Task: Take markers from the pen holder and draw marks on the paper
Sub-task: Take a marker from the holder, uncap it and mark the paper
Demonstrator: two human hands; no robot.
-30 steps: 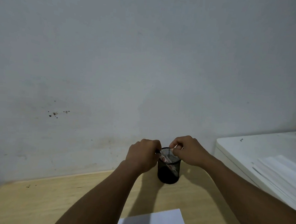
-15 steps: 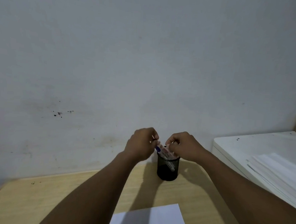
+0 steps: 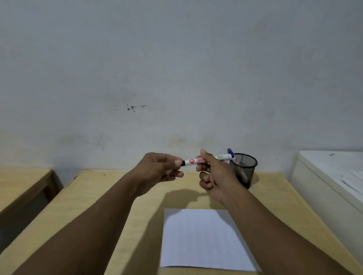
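Note:
I hold a white marker [image 3: 196, 160] with red print level above the wooden table [image 3: 113, 197], to the left of the black mesh pen holder [image 3: 246, 167]. My left hand [image 3: 159, 170] pinches its black cap end. My right hand [image 3: 218, 178] grips the barrel, forefinger stretched along it. A blue-capped marker [image 3: 230, 151] pokes up at the holder's left rim; I cannot tell whether it stands inside the holder. A white sheet of paper [image 3: 202, 238] lies flat on the table, below my hands and nearer to me.
A white cabinet [image 3: 330, 189] with a stack of paper [image 3: 362, 182] on it stands against the table's right side. A second wooden table [image 3: 9, 186] sits to the left, across a dark gap. A grey wall runs behind.
Both hands have come away from the pen holder toward me and to its left, bringing one marker out with them. The view has tilted down and shifted, so more table and paper show.

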